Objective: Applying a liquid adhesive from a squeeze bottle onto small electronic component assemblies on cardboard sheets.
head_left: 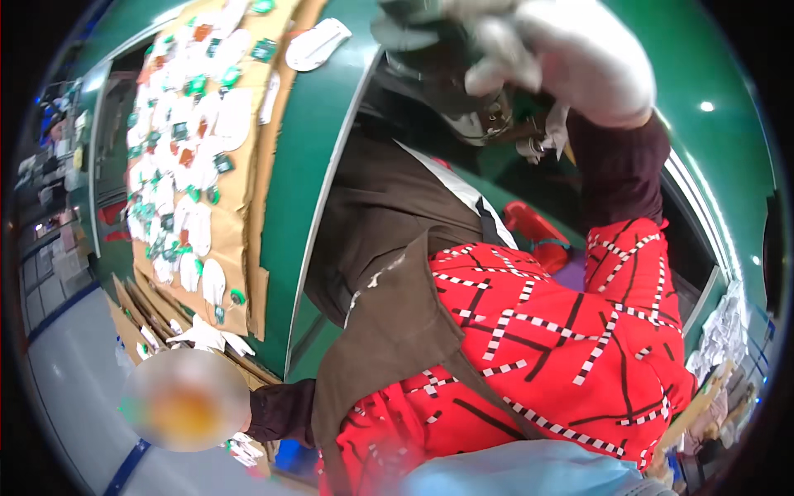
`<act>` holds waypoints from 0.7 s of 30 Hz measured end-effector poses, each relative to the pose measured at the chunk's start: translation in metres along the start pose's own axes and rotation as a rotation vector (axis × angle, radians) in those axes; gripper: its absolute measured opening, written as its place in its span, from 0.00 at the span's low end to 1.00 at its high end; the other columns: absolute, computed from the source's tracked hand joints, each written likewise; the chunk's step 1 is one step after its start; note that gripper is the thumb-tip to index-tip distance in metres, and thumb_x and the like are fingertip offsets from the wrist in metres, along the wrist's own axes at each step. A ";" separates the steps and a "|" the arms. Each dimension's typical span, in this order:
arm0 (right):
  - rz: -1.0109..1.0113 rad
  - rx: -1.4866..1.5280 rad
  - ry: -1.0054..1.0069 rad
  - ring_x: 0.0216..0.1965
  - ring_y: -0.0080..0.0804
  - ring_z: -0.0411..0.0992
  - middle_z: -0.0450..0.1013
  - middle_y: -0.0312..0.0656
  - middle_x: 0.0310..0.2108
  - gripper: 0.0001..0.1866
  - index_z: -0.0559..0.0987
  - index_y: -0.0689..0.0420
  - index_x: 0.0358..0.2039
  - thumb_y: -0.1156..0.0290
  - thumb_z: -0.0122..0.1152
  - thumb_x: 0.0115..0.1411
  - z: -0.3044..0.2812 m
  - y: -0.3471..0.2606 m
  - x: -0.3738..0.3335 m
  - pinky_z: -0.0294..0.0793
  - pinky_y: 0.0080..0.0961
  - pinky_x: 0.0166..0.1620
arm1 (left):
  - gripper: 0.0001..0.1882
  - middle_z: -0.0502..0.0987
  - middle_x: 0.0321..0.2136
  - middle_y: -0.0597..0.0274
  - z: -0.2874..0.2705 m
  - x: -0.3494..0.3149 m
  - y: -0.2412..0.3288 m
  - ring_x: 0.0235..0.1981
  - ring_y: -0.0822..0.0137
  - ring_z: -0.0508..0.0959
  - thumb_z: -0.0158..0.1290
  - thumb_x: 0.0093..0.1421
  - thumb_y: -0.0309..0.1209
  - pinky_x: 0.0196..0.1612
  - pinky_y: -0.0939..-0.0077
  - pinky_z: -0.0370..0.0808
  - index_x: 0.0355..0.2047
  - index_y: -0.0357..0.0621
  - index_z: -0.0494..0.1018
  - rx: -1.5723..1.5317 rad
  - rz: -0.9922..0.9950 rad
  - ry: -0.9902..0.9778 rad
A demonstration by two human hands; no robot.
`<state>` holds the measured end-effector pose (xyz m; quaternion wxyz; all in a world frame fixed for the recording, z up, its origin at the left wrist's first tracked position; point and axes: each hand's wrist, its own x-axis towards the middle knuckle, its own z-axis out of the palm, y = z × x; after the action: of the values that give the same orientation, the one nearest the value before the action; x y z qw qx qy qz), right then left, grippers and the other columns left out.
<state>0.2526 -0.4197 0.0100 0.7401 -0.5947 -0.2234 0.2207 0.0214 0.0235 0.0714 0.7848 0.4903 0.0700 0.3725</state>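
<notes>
My right hand [591, 62] wears a white glove and reaches up to a dark machine [430, 74] with bare metal parts. Motion smears its fingers, so what they hold, if anything, cannot be made out. My left arm [281, 409], in a dark cuff, stretches to the lower left. A blurred patch hides the hand at its end. White pieces [207, 335] lie beside that patch. Above them a brown cardboard sheet [236, 273] carries many small flat white pieces [213, 281] with green and some orange-brown parts. Another white, sole-shaped piece [318, 44] rests on the green surface.
The green table [306, 140] has a pale metal edge beside my brown apron [389, 339]. A red object [533, 236] sits below the machine. More cardboard [136, 322] stands at the left, above a grey floor [74, 397]. Crumpled silvery wrapping [724, 331] lies at the right.
</notes>
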 end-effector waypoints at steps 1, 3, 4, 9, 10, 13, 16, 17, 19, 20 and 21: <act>0.216 -0.130 0.267 0.37 0.37 0.71 0.70 0.47 0.37 0.25 0.65 0.69 0.51 0.66 0.54 0.57 0.045 -0.065 0.015 0.71 0.39 0.48 | 0.34 0.66 0.43 0.51 -0.005 -0.007 -0.017 0.49 0.52 0.62 0.53 0.44 0.53 0.58 0.52 0.54 0.41 0.36 0.67 -0.044 0.013 -0.004; -0.372 0.119 -0.062 0.37 0.39 0.69 0.67 0.49 0.36 0.24 0.62 0.72 0.52 0.66 0.42 0.62 0.046 -0.105 0.021 0.70 0.44 0.48 | 0.31 0.65 0.44 0.53 -0.001 -0.020 0.008 0.50 0.51 0.62 0.52 0.46 0.51 0.57 0.50 0.54 0.43 0.38 0.66 -0.057 0.181 0.239; -0.280 0.656 -0.426 0.41 0.40 0.68 0.67 0.52 0.38 0.25 0.60 0.71 0.53 0.64 0.42 0.63 0.044 -0.125 0.042 0.68 0.43 0.49 | 0.29 0.66 0.43 0.53 -0.008 -0.030 0.025 0.50 0.51 0.62 0.52 0.48 0.50 0.57 0.49 0.53 0.42 0.41 0.67 -0.286 0.000 -0.209; -0.509 0.310 -0.212 0.40 0.43 0.67 0.66 0.51 0.39 0.22 0.64 0.62 0.50 0.63 0.51 0.59 0.090 -0.220 0.126 0.69 0.42 0.47 | 0.36 0.64 0.50 0.45 -0.054 -0.061 0.050 0.54 0.45 0.62 0.55 0.49 0.53 0.60 0.44 0.51 0.50 0.39 0.65 -0.499 0.134 -0.114; -0.508 0.322 -0.138 0.39 0.42 0.67 0.66 0.50 0.38 0.22 0.64 0.61 0.50 0.62 0.51 0.59 0.110 -0.232 0.131 0.69 0.41 0.46 | 0.36 0.64 0.51 0.45 -0.067 -0.070 0.049 0.54 0.46 0.62 0.55 0.49 0.53 0.61 0.46 0.51 0.50 0.39 0.65 -0.552 0.130 -0.090; -0.473 0.364 -0.091 0.37 0.39 0.67 0.67 0.46 0.34 0.20 0.66 0.59 0.48 0.62 0.52 0.59 0.155 -0.256 0.135 0.71 0.36 0.42 | 0.35 0.66 0.49 0.46 -0.092 -0.091 0.057 0.51 0.51 0.66 0.59 0.47 0.49 0.53 0.55 0.66 0.49 0.36 0.65 -0.806 0.188 0.029; -0.478 0.266 -0.183 0.34 0.33 0.66 0.66 0.43 0.31 0.16 0.69 0.59 0.44 0.63 0.51 0.59 0.174 -0.264 0.131 0.71 0.29 0.36 | 0.33 0.72 0.44 0.53 -0.107 -0.096 0.045 0.47 0.53 0.70 0.58 0.47 0.49 0.49 0.53 0.68 0.49 0.44 0.67 -0.700 0.238 0.230; -0.484 0.190 -0.280 0.33 0.31 0.66 0.66 0.43 0.29 0.15 0.70 0.59 0.43 0.65 0.51 0.59 0.166 -0.271 0.142 0.71 0.27 0.35 | 0.32 0.71 0.43 0.52 -0.109 -0.097 0.043 0.47 0.51 0.69 0.56 0.48 0.50 0.50 0.51 0.66 0.49 0.45 0.67 -0.776 0.261 0.280; -0.614 0.115 -0.375 0.43 0.27 0.70 0.69 0.46 0.44 0.23 0.59 0.69 0.57 0.69 0.42 0.65 0.148 -0.275 0.164 0.68 0.21 0.53 | 0.32 0.71 0.43 0.54 -0.092 -0.097 0.049 0.47 0.51 0.69 0.54 0.49 0.52 0.51 0.50 0.65 0.49 0.46 0.67 -0.537 0.317 0.157; -0.431 0.080 -0.877 0.54 0.30 0.63 0.57 0.49 0.59 0.23 0.53 0.66 0.60 0.74 0.37 0.66 0.120 -0.296 0.191 0.65 0.21 0.56 | 0.32 0.71 0.43 0.54 -0.091 -0.102 0.053 0.47 0.51 0.69 0.54 0.49 0.52 0.51 0.50 0.65 0.49 0.46 0.67 -0.545 0.356 0.165; -0.942 -0.445 -0.331 0.53 0.30 0.64 0.58 0.48 0.59 0.22 0.55 0.65 0.60 0.72 0.37 0.67 0.131 -0.283 0.202 0.66 0.21 0.55 | 0.32 0.72 0.42 0.53 -0.093 -0.104 0.055 0.46 0.50 0.70 0.52 0.50 0.55 0.49 0.52 0.65 0.47 0.45 0.68 -0.486 0.365 0.184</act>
<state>0.3545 -0.2531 0.3258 0.5702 -0.5296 -0.6205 -0.0966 -0.1253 0.0353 0.0422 0.7896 0.2572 -0.0394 0.5558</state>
